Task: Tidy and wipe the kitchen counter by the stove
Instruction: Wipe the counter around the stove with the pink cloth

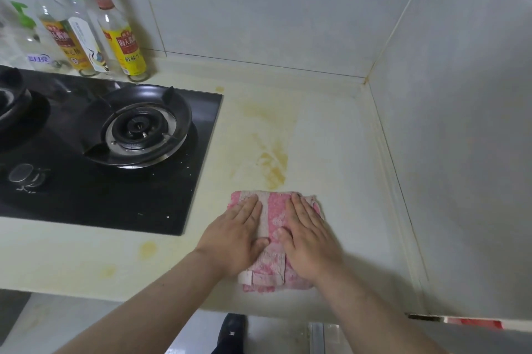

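Observation:
A folded pink and white cloth [273, 209] lies flat on the pale counter [331, 152], near its front edge and right of the stove. My left hand [239, 235] presses on the cloth's left half with straight fingers. My right hand [311, 235] lies flat on its right half, fingers straight too. Just beyond the cloth, yellow-brown stains [273, 163] streak the counter. Smaller yellow spots [148, 248] mark the counter in front of the stove.
A black glass gas stove [100, 180] with a round burner [141, 126] fills the left. Several sauce bottles [123, 34] stand against the tiled back wall behind it. A side wall [460, 152] closes the counter on the right. Below the front edge I see the floor and a dark shoe [233, 330].

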Available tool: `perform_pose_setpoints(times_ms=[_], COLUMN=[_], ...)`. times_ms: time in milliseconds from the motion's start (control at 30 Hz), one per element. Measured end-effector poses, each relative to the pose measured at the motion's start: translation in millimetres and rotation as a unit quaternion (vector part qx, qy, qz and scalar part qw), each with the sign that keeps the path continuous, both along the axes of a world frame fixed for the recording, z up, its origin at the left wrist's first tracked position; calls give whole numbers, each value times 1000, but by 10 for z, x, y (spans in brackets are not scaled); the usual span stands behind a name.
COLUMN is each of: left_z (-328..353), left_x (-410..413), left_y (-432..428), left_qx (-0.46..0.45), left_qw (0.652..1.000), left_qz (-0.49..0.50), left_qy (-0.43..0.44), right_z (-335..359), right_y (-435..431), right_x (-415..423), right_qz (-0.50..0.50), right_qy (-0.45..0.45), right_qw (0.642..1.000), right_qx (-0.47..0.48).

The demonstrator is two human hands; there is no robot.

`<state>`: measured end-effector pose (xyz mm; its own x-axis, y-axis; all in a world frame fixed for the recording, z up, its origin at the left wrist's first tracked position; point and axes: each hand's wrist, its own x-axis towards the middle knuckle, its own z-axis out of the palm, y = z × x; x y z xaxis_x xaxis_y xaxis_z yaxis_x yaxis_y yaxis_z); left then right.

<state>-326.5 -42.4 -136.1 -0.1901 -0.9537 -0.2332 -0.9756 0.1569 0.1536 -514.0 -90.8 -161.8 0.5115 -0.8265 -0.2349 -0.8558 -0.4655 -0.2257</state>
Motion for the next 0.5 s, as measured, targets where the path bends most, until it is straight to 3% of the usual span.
perform_pose_setpoints(times_ms=[500], left_z=[-145], left_x=[195], left_y=[-732], left_qx=[-1], left_qw=[1000], left_qz=[-19], left_qy=[5], right_z=[-122], right_y=[-616], right_x=[166], right_qz=[-29], right_qy=[-59], right_qw=[996], right_qx=[-62])
